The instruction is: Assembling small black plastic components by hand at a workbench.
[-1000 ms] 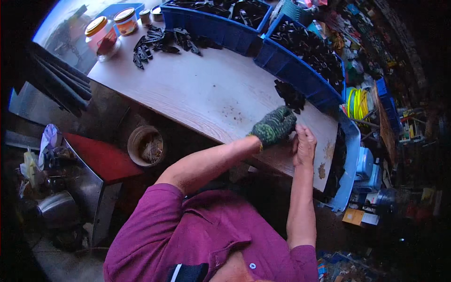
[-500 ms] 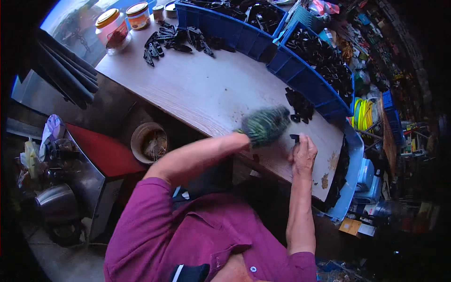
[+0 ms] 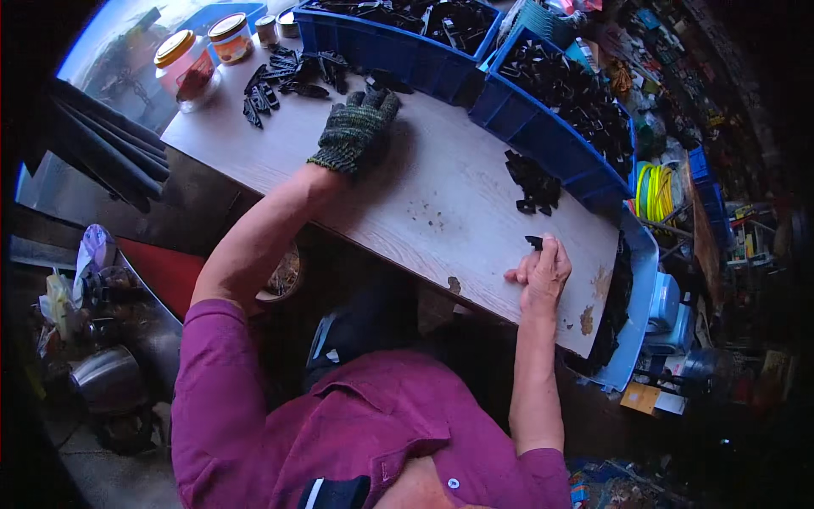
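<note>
I am pinching a small black part (image 3: 534,243) between the thumb and forefinger of my bare right hand (image 3: 544,273), its tip jutting out beyond them above the near end of the table (image 3: 483,233). My gloved left hand (image 3: 356,129) is hanging back-up over the far side, fingers loosely extended beside a scattered black heap (image 3: 284,75); whether its palm is gripping anything, I can't make out. Another black pile (image 3: 532,182) is lying just beyond my right hand, near a blue bin (image 3: 551,127).
</note>
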Available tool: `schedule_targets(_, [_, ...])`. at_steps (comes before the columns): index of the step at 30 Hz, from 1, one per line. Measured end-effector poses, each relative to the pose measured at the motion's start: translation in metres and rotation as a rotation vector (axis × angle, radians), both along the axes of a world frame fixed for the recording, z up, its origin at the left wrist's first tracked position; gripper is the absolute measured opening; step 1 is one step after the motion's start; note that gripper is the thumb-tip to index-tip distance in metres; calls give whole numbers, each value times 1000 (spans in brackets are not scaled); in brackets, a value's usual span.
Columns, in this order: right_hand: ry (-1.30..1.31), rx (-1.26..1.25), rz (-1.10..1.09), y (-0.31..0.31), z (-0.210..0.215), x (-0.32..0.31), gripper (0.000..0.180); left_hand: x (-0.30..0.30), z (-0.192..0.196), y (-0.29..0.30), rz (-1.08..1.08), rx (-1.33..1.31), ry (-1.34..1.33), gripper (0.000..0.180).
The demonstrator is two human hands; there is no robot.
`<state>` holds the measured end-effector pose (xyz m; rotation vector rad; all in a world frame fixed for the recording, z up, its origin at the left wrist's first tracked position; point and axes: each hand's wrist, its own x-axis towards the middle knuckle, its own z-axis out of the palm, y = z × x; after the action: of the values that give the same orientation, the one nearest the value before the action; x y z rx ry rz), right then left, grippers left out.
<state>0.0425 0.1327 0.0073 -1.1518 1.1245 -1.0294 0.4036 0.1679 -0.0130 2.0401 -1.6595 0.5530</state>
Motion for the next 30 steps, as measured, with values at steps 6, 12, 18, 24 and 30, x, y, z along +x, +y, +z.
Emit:
schedule_targets(6, [-14,-19,6,3,0,6,29,33,1,-14,-140,-87,-157,29])
schedule_targets(12, [-15,0,-46,5,5,10,30,9,1,-21,-316,93,-9,29])
schedule_targets(18, [-57,9,-75,2,1,5,31,-25,15,0,-1,66,72,32])
schedule_targets(24, [-67,37,-111,4,4,8,31,-45,4,19,-229,15,251,20])
schedule_targets(30, [-143,108,-196,8,14,12,29,-140,17,31,-462,-60,628,20])
